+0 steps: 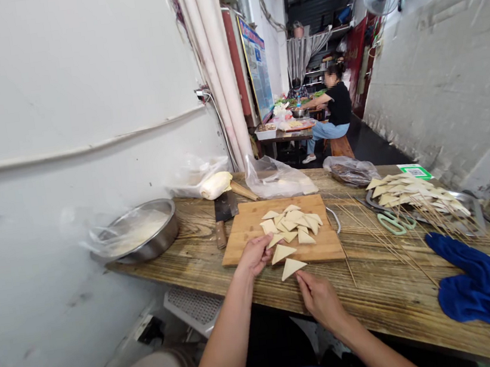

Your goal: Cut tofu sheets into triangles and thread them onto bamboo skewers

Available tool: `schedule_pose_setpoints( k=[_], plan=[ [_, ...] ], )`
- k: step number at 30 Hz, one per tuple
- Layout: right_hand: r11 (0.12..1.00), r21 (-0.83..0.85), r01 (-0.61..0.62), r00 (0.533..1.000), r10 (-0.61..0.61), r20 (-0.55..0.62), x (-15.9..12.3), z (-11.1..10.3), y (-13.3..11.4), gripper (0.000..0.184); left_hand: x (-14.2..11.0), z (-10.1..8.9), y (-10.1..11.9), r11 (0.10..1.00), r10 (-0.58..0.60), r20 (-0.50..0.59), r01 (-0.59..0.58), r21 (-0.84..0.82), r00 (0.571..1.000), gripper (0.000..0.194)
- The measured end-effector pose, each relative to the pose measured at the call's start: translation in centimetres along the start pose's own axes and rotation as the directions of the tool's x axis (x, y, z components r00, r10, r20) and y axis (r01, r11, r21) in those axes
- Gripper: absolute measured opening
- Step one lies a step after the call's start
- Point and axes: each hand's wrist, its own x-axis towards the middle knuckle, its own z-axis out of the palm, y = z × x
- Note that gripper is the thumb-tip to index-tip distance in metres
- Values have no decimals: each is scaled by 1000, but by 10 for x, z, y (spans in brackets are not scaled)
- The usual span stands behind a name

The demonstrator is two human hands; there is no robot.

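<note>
Head view: shows left hand [256, 256] over near-left part of cutting board [244, 226], thumb and fingers pinched on rear triangle [275, 240], right by pile of pale triangles [294, 220]. Shows right hand [322, 301] lower and further right, just off board's near edge, thumb and fingers closed together at right corner of front triangle [292, 269]. Cannot make out inside of that grip. Hands apart from each other. See middle triangle [283, 253] between rear and front ones, roughly in line.

Left of board: cleaver [225, 206], handle toward near side, then metal bowl [161, 233] with plastic film over pale contents, against wall. Behind board: white root vegetable [216, 185] and clear plastic bag [281, 182]. Right of board: loose skewers [371, 233], scissors [392, 223] with pale green handles, tray [478, 214] with skewered triangles [413, 191] piled on, blue gloves [479, 282] near front. All on wooden table [195, 256]. Background: seated person [338, 102] in dark top, at another table.
</note>
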Motion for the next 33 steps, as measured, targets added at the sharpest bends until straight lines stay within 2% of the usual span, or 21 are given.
schedule_pose_setpoints(
  k=[16, 20, 23, 25, 28, 30, 33],
  plan=[
    [999, -29, -17, 1000, 16, -23, 0, 2, 2, 36, -1, 4, -7, 999, -12, -13, 12, 37, 1000, 34],
    [999, -11, -49, 998, 49, -42, -1, 3, 2, 37, 0, 0, -4, 999, -46, 10, 47, -21, 999, 42],
    [999, -6, -53, 997, 53, -56, 0, 2, 1, 37, -1, -4, 0, 995, -73, -66, 68, -69, 995, 51],
    [999, -7, -46, 997, 46, -67, 1, 2, 1, 37, -4, -5, 0, 999, -13, -125, 8, -36, 992, 46],
    [999, -3, -48, 995, 47, -83, 1, 1, 0, 36, -11, 0, -5, 998, 66, -39, -65, 23, 997, 32],
    [999, 5, -54, 995, 54, -81, 1, 0, -1, 36, -14, 6, -10, 999, 43, 27, -43, 1, 999, 30],
    [998, 6, -63, 995, 63, -73, 1, 0, -1, 36, -15, 14, -17, 997, -39, 8, 39, -71, 999, 30]
  ],
)
